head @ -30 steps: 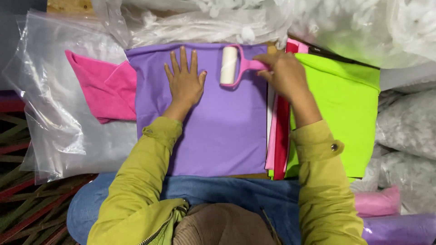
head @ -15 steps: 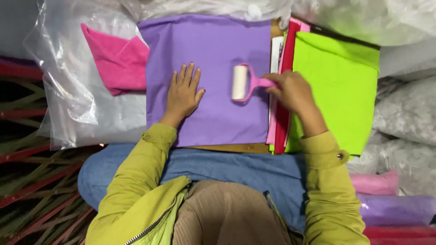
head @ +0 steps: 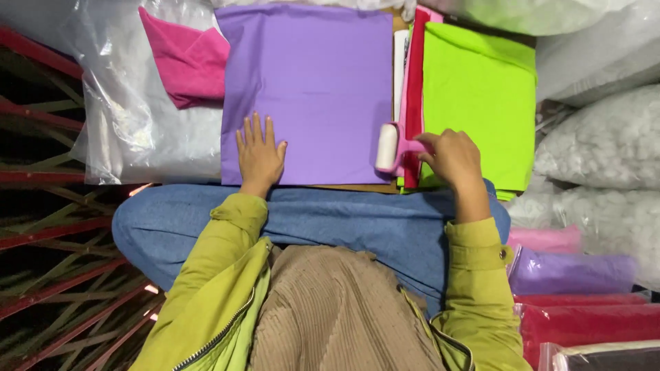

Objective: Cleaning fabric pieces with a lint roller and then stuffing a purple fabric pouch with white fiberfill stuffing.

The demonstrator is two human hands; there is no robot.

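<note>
the person is sitting with a purple fabric sheet (head: 309,82) spread flat in front of their knees. the left hand (head: 260,152) is lying palm down on the near left part of that sheet, fingers spread wide and holding nothing, just pressing on the cloth. the right hand (head: 452,156) is closing around the pink handle of a lint roller (head: 389,148), whose white roll is resting on the near right edge of the purple sheet, standing lengthwise from near to far. the roller is sitting just beside a thin stack of red and pink sheets (head: 414,89) that is running along the right side of the purple one. further right, touching that stack, a bright green fabric pile (head: 481,89) is lying flat, and the right hand is partly overlapping its near left corner. to the far left, a pink cloth (head: 182,58) is lying crumpled on a clear plastic bag (head: 130,124). on the right, white stuffed bags (head: 605,137) are piling up, and near them folded purple and red packets (head: 584,295) are stacking in plastic. the person's blue jeans (head: 316,220) are touching the near edge of the purple sheet.
</note>
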